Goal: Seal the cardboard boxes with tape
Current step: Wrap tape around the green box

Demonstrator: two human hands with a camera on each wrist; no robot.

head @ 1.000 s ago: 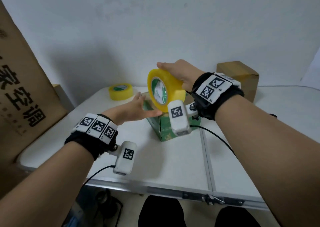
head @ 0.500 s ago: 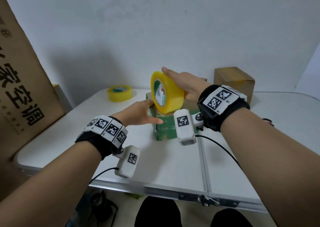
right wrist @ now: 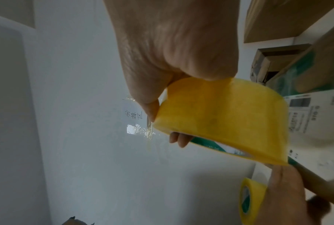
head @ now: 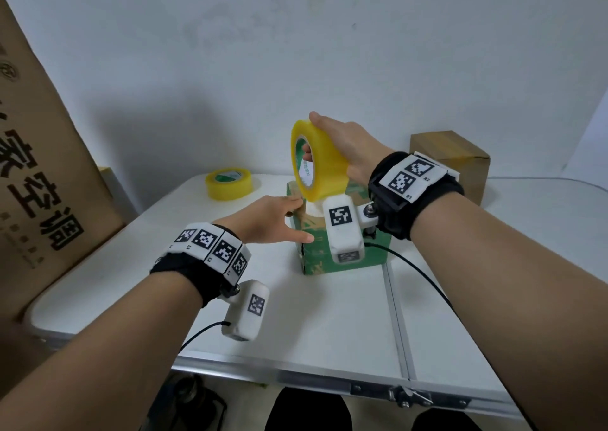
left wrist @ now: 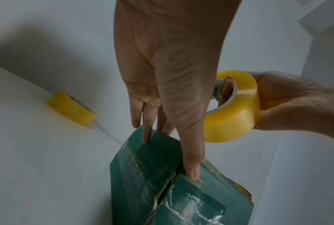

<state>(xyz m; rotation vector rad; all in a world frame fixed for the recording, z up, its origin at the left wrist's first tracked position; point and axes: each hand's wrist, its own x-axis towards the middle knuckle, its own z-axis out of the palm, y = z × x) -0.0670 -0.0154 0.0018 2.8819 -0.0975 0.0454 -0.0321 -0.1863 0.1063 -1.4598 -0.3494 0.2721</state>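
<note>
The left hand [head: 269,220], fingers straight, presses the flaps of the small green cardboard box [head: 342,256] on the white folding table [head: 329,325]; its seam looks partly taped; the right hand [head: 345,147] grips the yellow tape roll [head: 324,164] just above it, fingers through the core; any drawn strip is indiscernible; behind, the brown cardboard box [head: 450,157] seems sealed.
</note>
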